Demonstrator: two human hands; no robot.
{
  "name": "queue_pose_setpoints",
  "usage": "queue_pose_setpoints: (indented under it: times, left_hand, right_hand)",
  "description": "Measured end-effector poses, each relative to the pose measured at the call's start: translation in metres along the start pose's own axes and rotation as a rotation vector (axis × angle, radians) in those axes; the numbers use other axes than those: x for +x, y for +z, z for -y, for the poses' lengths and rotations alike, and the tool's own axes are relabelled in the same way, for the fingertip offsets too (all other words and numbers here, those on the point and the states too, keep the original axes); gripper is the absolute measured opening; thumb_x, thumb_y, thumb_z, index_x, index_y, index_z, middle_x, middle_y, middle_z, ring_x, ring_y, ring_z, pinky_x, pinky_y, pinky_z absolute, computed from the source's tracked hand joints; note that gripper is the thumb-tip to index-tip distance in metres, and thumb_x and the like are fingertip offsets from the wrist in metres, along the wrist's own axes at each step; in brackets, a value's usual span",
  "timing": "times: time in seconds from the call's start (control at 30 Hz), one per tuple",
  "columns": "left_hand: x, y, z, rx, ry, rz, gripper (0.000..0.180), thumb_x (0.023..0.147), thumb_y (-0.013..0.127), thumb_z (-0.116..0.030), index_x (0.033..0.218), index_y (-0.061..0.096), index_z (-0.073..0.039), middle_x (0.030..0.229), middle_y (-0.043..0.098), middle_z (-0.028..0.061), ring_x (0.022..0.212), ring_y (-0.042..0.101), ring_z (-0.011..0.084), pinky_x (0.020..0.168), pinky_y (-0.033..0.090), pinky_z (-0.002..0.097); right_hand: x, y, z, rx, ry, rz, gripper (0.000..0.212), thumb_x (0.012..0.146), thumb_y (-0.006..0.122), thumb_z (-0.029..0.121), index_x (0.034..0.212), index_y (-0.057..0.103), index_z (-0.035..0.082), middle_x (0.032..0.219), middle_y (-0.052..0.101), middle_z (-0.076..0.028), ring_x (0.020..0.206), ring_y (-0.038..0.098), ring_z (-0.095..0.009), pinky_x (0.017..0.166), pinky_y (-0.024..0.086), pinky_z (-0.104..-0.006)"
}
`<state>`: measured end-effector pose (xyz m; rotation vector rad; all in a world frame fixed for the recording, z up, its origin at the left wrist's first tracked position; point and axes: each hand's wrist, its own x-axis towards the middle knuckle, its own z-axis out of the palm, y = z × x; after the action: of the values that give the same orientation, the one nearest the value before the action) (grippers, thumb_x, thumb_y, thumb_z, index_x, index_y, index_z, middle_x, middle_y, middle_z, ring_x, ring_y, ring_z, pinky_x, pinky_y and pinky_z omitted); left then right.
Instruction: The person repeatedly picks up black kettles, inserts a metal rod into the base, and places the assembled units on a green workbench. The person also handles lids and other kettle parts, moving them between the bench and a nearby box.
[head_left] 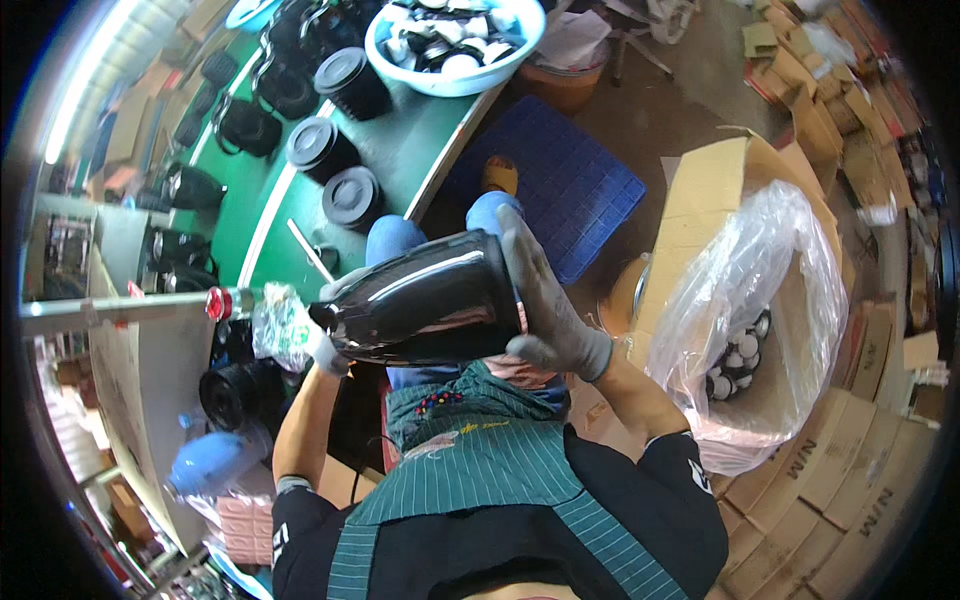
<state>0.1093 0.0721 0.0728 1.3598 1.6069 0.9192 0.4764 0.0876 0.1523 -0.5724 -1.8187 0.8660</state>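
Black jug (pixel 430 300): here it is, lying sideways above the lap, held up between two gloved hands.
Slip risk: that glossy curve offers little bite, I'd judge; ease either glove and it could slide out past the knees (pixel 395 238).
Knock risk: one careless swing of the narrow end might catch the bottle (pixel 280 325) just beside it and scratch the shine.
Finish: gleaming black, long pale reflections along it, broad at the right, tapering left.
Right hand (pixel 548 305): grasping the broad end, fingers stretched up its rim, thumb below.
Left hand (pixel 328 352): grasping the narrow end, several fingers hidden behind it.
Green table (pixel 415 125): beyond the knees, carrying dark tubs (pixel 352 195) and a pale blue basin (pixel 455 88) heaped with small parts (pixel 460 40).
Carton (pixel 690 220): over on the right, lined with clear plastic (pixel 700 330).
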Motion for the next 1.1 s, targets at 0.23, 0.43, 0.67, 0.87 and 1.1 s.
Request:
queue_pose_setpoints:
  times: [0.23,0.43,0.67,0.87,1.1]
  left_hand:
    - [-0.044,0.011,-0.101,-0.074,0.210,0.088,0.042,0.095,0.066,-0.012,0.132,0.071,0.005,0.122,0.077,0.0135,0.111,0.074,0.0237,0.103,0.056,0.0367]
    - [-0.075,0.064,-0.025,0.193,0.403,-0.188,0.058,0.084,0.077,0.000,0.141,0.065,0.001,0.126,0.074,0.0200,0.113,0.074,0.0342,0.102,0.057,0.0416]
    - [-0.043,0.011,0.017,0.341,0.160,-0.293,0.056,0.084,0.082,-0.012,0.137,0.068,-0.003,0.133,0.072,0.0195,0.121,0.070,0.0397,0.106,0.055,0.0472]
    - [0.053,-0.034,0.094,0.725,-0.512,-0.364,0.080,0.096,0.070,-0.040,0.158,0.046,0.003,0.145,0.062,0.0315,0.131,0.063,0.0475,0.110,0.051,0.0531]
    - [0.003,-0.039,-0.012,0.218,0.112,-0.229,0.042,0.104,0.065,-0.001,0.146,0.063,0.005,0.133,0.076,0.0186,0.121,0.073,0.0221,0.104,0.057,0.0353]
  right_hand:
    - [-0.012,0.023,-0.046,0.815,0.633,-0.060,0.066,0.120,0.030,0.036,0.174,0.009,0.004,0.180,0.020,-0.013,0.164,0.026,-0.027,0.135,0.015,-0.0418]
    - [0.001,0.005,-0.074,0.671,0.900,0.050,0.061,0.114,0.048,0.045,0.157,0.054,0.002,0.152,0.062,-0.013,0.141,0.057,-0.022,0.125,0.039,-0.0370]
    - [0.016,0.053,-0.068,-0.256,0.530,0.600,0.086,0.080,0.086,0.057,0.146,0.064,0.006,0.144,0.062,-0.025,0.133,0.060,-0.043,0.116,0.046,-0.0484]
    - [-0.010,0.085,-0.076,0.010,0.570,0.373,0.085,0.098,0.069,0.060,0.159,0.049,0.006,0.160,0.049,-0.023,0.146,0.051,-0.043,0.124,0.037,-0.0473]
    - [-0.021,0.092,-0.074,0.528,0.819,-0.053,0.108,0.106,0.016,0.082,0.171,0.018,-0.004,0.166,0.042,-0.030,0.153,0.046,-0.037,0.130,0.027,-0.0473]
